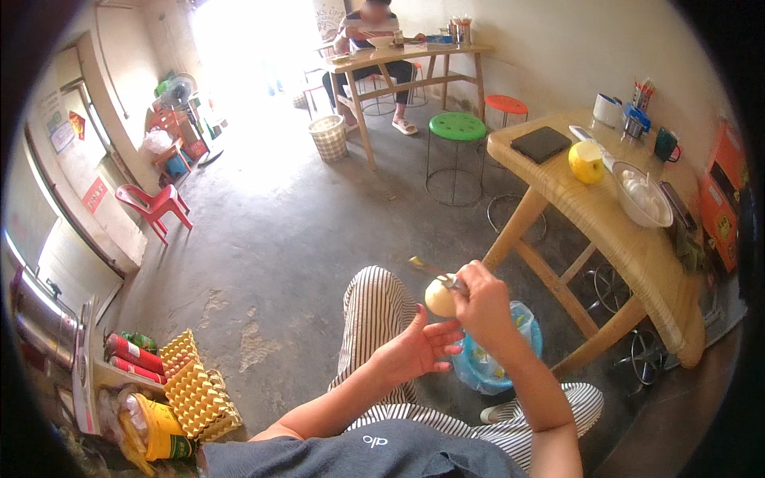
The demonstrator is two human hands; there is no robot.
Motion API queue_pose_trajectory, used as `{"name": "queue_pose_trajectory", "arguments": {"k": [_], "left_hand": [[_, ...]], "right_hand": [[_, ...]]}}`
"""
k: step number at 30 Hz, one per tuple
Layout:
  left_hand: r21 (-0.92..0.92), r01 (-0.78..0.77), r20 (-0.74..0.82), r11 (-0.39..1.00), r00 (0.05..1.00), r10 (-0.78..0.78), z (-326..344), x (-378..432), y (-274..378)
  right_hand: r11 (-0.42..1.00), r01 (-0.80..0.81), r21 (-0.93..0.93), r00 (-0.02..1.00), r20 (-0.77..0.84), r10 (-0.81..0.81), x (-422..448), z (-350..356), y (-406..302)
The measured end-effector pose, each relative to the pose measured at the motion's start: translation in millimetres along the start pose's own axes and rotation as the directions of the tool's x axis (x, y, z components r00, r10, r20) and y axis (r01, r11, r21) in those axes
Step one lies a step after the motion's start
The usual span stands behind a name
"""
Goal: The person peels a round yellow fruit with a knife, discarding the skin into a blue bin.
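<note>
A peeled, pale round fruit (440,297) is beside my right hand (484,302), which is closed around the grip of a small knife or peeler (442,276). The tool lies across the top of the fruit, with a yellowish scrap at its far end. Whether the right fingers also hold the fruit is hidden. My left hand (423,346) is open, palm up and fingers spread, just below the fruit. Under both hands stands a blue bin (536,343) with a plastic liner and peel scraps. A partly cut yellow fruit (586,162) sits on the wooden table (556,200) at right.
The right table also holds a white bowl (640,194), a dark flat slab (541,144) and a mug. Egg trays (200,397) and a yellow bucket (156,425) stand at lower left. Beyond are a green stool (457,126) and a person seated at another table.
</note>
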State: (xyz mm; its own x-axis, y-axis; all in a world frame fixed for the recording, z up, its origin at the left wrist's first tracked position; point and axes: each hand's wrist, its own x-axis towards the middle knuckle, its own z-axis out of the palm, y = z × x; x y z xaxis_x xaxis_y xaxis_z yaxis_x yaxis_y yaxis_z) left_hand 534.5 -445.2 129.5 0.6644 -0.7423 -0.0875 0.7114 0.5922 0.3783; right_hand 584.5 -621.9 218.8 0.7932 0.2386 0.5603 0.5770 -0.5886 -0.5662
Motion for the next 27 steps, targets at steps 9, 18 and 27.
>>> {"name": "queue_pose_trajectory", "arguments": {"k": [9, 18, 27], "left_hand": [[-0.254, -0.305, -0.270, 0.918, 0.934, 0.236, 24.3, -20.3, 1.0], [0.102, -0.541, -0.253, 0.835, 0.797, 0.548, 15.5, -37.0, 6.2], [0.134, -0.709, -0.069, 0.692, 0.690, 0.720, 12.4, -49.2, 29.3]], "right_hand": [[0.991, 0.120, 0.066, 0.992, -0.033, -0.118, -3.3, 27.8, -32.2], [0.980, 0.166, 0.110, 0.986, -0.044, -0.162, 3.8, 45.3, -59.0], [0.979, 0.168, 0.116, 0.986, -0.007, -0.168, 18.8, 52.6, -90.7]]}}
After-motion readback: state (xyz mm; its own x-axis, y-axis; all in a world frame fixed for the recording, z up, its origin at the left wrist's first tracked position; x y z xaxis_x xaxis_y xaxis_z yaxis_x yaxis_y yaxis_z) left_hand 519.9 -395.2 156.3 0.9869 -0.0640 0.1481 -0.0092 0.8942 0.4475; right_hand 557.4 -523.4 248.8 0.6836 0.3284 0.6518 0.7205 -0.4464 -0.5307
